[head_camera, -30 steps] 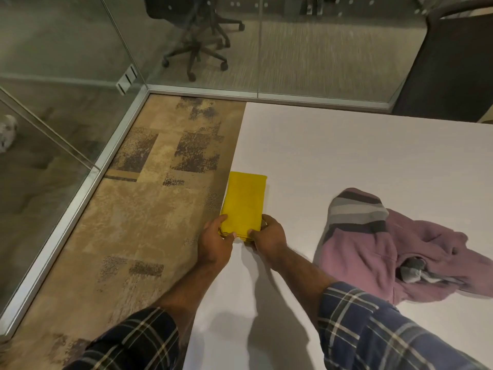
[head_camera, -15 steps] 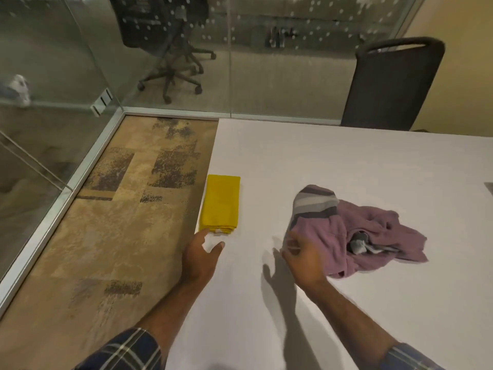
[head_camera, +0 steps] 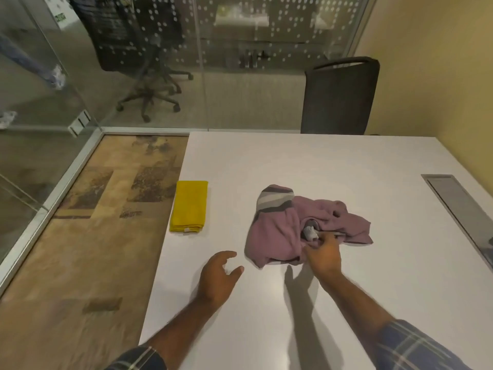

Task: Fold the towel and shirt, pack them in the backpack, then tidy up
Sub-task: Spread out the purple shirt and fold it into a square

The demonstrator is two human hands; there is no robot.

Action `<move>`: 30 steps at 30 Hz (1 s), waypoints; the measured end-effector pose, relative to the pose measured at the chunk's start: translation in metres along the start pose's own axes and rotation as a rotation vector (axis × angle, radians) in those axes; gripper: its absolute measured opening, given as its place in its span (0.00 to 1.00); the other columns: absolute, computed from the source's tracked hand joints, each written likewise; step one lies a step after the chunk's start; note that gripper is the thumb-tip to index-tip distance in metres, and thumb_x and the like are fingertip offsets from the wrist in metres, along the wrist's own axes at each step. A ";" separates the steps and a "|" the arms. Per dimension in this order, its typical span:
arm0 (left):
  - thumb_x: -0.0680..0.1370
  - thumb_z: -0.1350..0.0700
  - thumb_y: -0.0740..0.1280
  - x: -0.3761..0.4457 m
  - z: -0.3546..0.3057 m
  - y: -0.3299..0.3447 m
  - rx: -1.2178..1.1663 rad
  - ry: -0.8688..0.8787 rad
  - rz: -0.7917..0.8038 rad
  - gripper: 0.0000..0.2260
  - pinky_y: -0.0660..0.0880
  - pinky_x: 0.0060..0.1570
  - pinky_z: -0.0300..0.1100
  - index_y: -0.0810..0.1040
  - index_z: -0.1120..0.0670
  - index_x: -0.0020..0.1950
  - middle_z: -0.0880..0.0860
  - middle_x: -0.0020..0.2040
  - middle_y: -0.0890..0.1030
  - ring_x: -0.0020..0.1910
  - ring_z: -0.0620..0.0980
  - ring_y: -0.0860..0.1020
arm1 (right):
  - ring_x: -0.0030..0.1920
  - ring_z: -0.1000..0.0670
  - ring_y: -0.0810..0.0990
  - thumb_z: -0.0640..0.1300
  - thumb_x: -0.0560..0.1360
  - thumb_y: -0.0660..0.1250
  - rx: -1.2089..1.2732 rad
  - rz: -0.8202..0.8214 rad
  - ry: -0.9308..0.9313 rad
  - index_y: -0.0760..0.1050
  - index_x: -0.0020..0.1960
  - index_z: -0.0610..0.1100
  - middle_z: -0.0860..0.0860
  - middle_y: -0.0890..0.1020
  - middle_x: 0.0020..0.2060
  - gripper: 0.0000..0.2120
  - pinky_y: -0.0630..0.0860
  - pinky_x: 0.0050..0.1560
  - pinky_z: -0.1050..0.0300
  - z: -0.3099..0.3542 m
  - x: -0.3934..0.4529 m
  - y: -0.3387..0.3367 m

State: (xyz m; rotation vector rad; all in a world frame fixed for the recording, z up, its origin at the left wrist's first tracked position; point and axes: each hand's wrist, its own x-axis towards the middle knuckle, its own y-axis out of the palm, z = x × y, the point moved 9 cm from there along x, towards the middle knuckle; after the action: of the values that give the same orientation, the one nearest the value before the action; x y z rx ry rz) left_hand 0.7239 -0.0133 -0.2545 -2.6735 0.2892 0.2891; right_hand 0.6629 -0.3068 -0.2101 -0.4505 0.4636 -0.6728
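The towel (head_camera: 189,206) is yellow and folded into a narrow rectangle. It lies flat along the left edge of the tabletop (head_camera: 333,166), roughly midway between the near and far edges, with its long side parallel to that edge and a small tag showing at its near end.

The shirt (head_camera: 282,228) is mauve with grey and white stripes at its far left part. It lies crumpled and unfolded near the middle of the tabletop, well apart from the towel.

The right hand (head_camera: 324,256) is at the near edge of the shirt, seen from the back. Its fingers are curled and reach into the fabric beside a small grey fold; they appear to pinch the cloth, though the exact contact is hidden by the hand itself.

The left hand (head_camera: 217,277) is over bare tabletop between the towel and the shirt, nearer the near edge than either. Its fingers are spread and loosely bent, thumb apart, holding nothing and touching neither item.

Both forearms are bare; plaid sleeves show at the bottom of the view.

A metal cable tray (head_camera: 458,212) is set into the tabletop toward the right edge. A dark chair (head_camera: 338,100) stands at the far edge. Glass partitions (head_camera: 240,76) enclose the far and left sides of the room.
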 end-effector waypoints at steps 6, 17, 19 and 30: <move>0.73 0.61 0.75 -0.022 -0.023 0.027 -0.005 0.039 -0.022 0.13 0.71 0.42 0.22 0.78 0.49 0.54 0.43 0.52 0.79 0.50 0.44 0.78 | 0.45 0.44 0.78 0.44 0.72 0.74 0.018 0.126 0.094 0.74 0.56 0.39 0.45 0.79 0.47 0.17 0.73 0.44 0.54 -0.006 0.040 0.008; 0.68 0.50 0.73 -0.027 -0.065 0.064 0.086 0.164 -0.077 0.12 0.77 0.52 0.42 0.78 0.45 0.50 0.43 0.49 0.79 0.48 0.38 0.77 | 0.35 0.42 0.79 0.44 0.76 0.63 -0.233 0.086 -0.211 0.75 0.36 0.41 0.47 0.81 0.32 0.11 0.73 0.34 0.53 0.015 0.058 -0.010; 0.69 0.53 0.74 -0.024 -0.067 0.065 0.106 0.170 -0.078 0.13 0.78 0.55 0.45 0.79 0.48 0.53 0.46 0.51 0.79 0.50 0.43 0.78 | 0.34 0.47 0.79 0.43 0.76 0.64 -0.133 0.069 -0.280 0.76 0.37 0.43 0.49 0.80 0.31 0.10 0.75 0.35 0.53 0.030 0.040 -0.028; 0.64 0.39 0.75 -0.024 -0.153 0.117 0.274 0.333 0.071 0.40 0.74 0.64 0.42 0.63 0.41 0.72 0.41 0.67 0.70 0.65 0.42 0.71 | 0.39 0.37 0.81 0.36 0.76 0.68 0.521 0.235 -0.037 0.72 0.46 0.29 0.36 0.81 0.38 0.10 0.81 0.43 0.44 0.021 -0.015 -0.077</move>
State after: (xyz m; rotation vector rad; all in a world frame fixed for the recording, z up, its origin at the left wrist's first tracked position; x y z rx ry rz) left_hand 0.6961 -0.1807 -0.1597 -2.4315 0.4886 -0.1683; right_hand 0.6270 -0.3451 -0.1482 0.0836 0.2841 -0.5300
